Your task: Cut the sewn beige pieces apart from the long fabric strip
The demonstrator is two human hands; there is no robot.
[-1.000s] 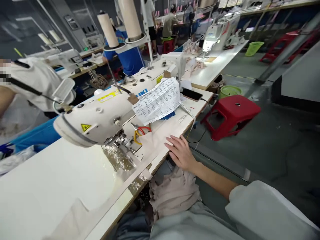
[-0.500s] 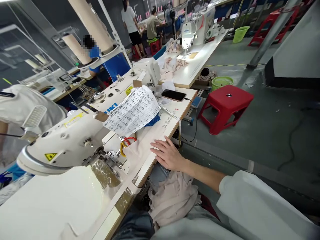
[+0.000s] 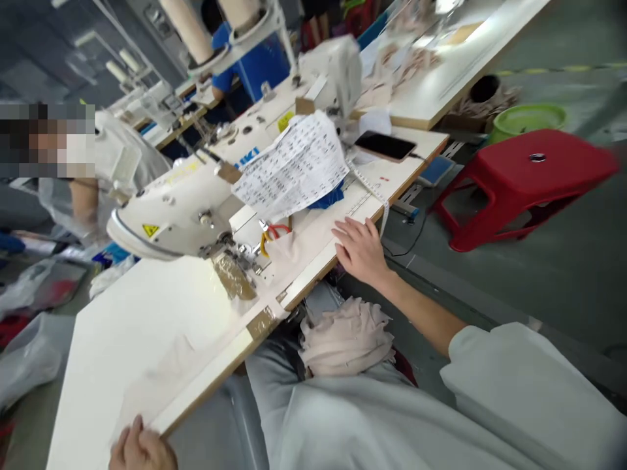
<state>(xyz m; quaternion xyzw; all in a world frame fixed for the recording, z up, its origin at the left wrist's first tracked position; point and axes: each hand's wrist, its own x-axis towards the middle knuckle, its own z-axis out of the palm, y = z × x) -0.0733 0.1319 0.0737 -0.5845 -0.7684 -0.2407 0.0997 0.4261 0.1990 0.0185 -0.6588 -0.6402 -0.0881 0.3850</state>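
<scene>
A long pale pink fabric strip [image 3: 189, 358] runs along the front edge of the white sewing table. At its near end my left hand [image 3: 141, 449], partly cut off by the frame's bottom, has its fingers bent closed on the cloth. Farther along, my right hand [image 3: 363, 253] rests flat at the table edge with its fingers stretched out, touching the fabric's far part. Between them stands the white sewing machine [image 3: 183, 219], the cloth lying in front of its needle area. Scissors [image 3: 270, 236] with red and yellow handles lie beside the fabric.
A handwritten paper sheet [image 3: 294, 166] leans on the machine. A phone [image 3: 385, 145] and a measuring tape [image 3: 368, 183] lie to the right. Ruffled pink cloth [image 3: 347, 336] sits on my lap. A red stool [image 3: 529, 176] stands at right; a co-worker's sleeve [image 3: 130, 147] shows at left.
My view has swung left, so the scene sits farther right. My left hand has come into view at the fabric's near end. The right hand stays flat at the table edge.
</scene>
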